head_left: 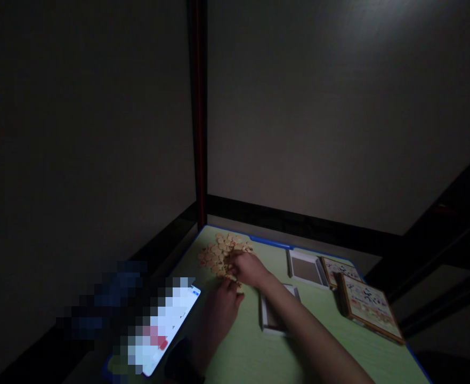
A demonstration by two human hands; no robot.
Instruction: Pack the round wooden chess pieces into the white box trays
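A pile of round, pale wooden Chinese chess pieces [214, 249], some with red or dark marks, lies at the far left corner of the green table. My right hand [248, 268] reaches over the pile's right side with its fingers curled down among the pieces. Just nearer, my left hand [224, 305] is at the front edge of the pile, fingers bent together beside a few pieces. Whatever is between the fingertips of either hand is hidden or too dim to make out.
Under my right forearm is a shallow white-rimmed box tray [264, 314]. Another open tray [309, 269] lies farther back, beside a printed box lid [341, 271] and a second printed box [371, 306]. A lit phone [175, 320] rests at the left table edge. Walls meet behind the table.
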